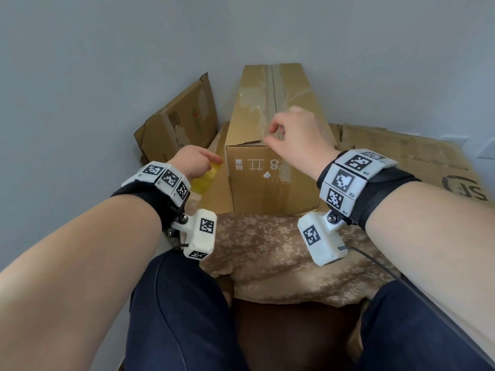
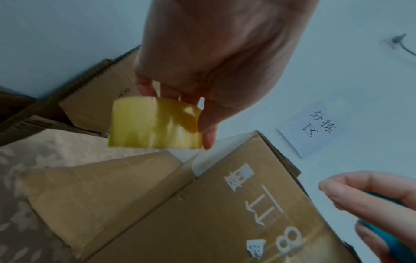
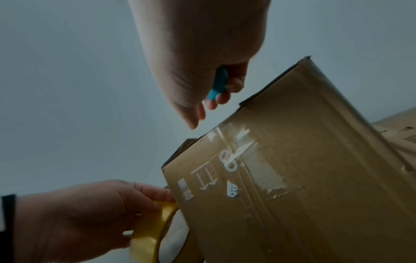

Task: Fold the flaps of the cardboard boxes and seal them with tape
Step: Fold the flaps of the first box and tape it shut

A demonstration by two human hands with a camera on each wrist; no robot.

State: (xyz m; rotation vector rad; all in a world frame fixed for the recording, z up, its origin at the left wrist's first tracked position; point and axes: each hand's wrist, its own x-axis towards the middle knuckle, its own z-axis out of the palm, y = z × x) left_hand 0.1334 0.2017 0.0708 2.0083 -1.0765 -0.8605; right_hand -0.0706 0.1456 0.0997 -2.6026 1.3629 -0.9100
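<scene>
Hard to see much of the yellowish translucent roll of packing tape [image 1: 205, 179] from the head camera, since the left hand [image 1: 194, 162] and its wrist rig cover most of it, but the left wrist view shows it fine: fingers hooked through the core and thumb down the outer side, so that hand is clamped firmly on the roll, held just left of the near top corner of the tall brown cardboard box [image 1: 267, 180] and, as far as I can tell, not touching it. The right hand [image 1: 296, 132] hovers over the near top edge of the same box, wrist bent down, thumb and forefinger pointing at the cardboard with a small gap between them. From above it looks empty, but the right wrist view shows a small teal-blue tool [image 3: 218, 83] tucked under the curled back fingers (most of it is buried in the palm, so I can't say what it is). The box stands on a beige floral cloth [image 1: 267, 250], flaps down, with old tape scraps along the top seam. A second open brown carton [image 1: 178, 121] leans on the wall to the left, and flattened cardboard sheets [image 1: 417, 159] lie to the right, cut off by the frame edge.
</scene>
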